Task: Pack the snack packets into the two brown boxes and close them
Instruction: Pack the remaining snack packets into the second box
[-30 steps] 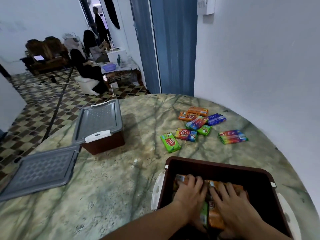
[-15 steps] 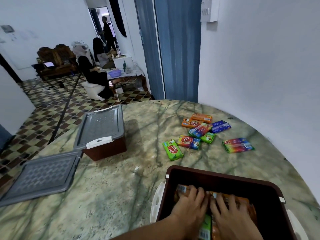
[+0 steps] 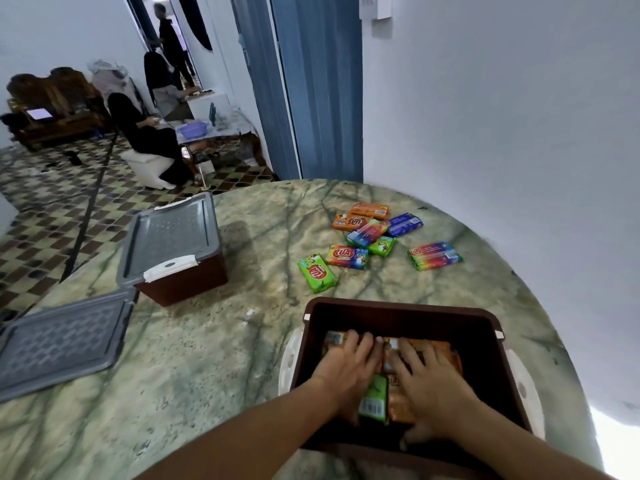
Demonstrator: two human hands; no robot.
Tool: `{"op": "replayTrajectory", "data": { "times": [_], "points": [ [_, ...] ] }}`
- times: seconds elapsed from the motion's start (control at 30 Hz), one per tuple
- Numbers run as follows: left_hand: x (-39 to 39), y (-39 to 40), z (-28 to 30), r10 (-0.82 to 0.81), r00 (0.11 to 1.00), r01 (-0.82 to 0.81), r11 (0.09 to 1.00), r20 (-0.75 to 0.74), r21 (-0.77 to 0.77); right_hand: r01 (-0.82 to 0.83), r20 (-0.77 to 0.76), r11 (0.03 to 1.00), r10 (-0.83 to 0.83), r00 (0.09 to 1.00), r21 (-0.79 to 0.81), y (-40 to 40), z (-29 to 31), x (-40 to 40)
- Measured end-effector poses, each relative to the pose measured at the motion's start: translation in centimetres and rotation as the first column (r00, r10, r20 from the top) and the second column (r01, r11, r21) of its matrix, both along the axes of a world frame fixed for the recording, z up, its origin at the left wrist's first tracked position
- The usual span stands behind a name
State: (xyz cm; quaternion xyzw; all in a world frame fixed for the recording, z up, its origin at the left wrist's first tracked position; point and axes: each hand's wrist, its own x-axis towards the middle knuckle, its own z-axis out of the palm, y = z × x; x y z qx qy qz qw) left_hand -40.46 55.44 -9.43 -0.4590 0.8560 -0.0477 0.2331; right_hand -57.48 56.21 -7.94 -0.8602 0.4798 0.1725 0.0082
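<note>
An open brown box sits at the near edge of the marble table. My left hand and my right hand lie flat, fingers spread, on orange and green snack packets inside it. Neither hand grips anything. A second brown box stands to the left with a grey lid resting on it. Several loose snack packets lie beyond the near box, among them a green one, a rainbow one and an orange one.
A loose grey lid lies flat at the table's left edge. A white wall runs close along the right. Beyond the table are a tiled floor, a blue door, and people seated and standing at another table.
Both hands stay pressed on the packets in the near box, shifting only slightly. The camera view has moved a little; the loose packets and the other box have not moved.
</note>
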Motion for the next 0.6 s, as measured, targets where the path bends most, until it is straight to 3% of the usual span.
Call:
{"op": "replayTrajectory", "data": {
  "times": [0.03,0.07,0.13,0.2,0.27,0.33,0.4,0.47,0.6],
  "points": [
    [0.1,0.1,0.4,-0.003,1.0,0.003,1.0,-0.011,-0.006,0.032,0.082,0.999,-0.029,0.996,-0.031,0.3,0.5,-0.5],
    [0.3,0.2,0.6,0.013,1.0,-0.014,1.0,-0.024,-0.009,0.097,0.169,0.995,-0.102,0.98,0.038,0.6,0.7,-1.1],
    [0.7,0.5,0.6,0.073,0.996,-0.074,0.997,-0.044,-0.025,0.284,0.319,0.913,-0.373,0.871,0.293,1.2,0.7,-1.9],
    [1.0,0.7,0.4,0.09,0.996,-0.092,0.995,-0.026,-0.048,0.417,0.455,0.765,-0.633,0.627,0.49,0.9,0.0,-2.1],
    [0.9,0.6,0.2,0.09,0.996,-0.09,0.995,-0.01,-0.034,0.461,0.514,0.612,-0.791,0.332,0.643,0.4,-0.6,-2.3],
    [0.7,0.4,0.2,0.098,0.995,-0.099,0.995,-0.035,-0.014,0.463,0.507,0.485,-0.857,0.085,0.742,-0.5,-1.5,-2.4],
    [0.6,0.3,0.5,0.105,0.993,-0.105,0.994,-0.049,-0.005,0.451,0.459,0.376,-0.884,-0.088,0.81,-1.3,-2.4,-1.9],
    [0.6,0.4,0.6,0.1,0.994,-0.101,0.995,-0.049,-0.003,0.447,0.417,0.305,-0.891,-0.178,0.841,-1.9,-3.3,-1.3],
    [0.8,0.3,0.8,0.085,0.994,-0.088,0.995,-0.068,-0.039,0.421,0.371,0.248,-0.897,-0.24,0.872,-2.9,-5.1,-1.2]
  ]
}}
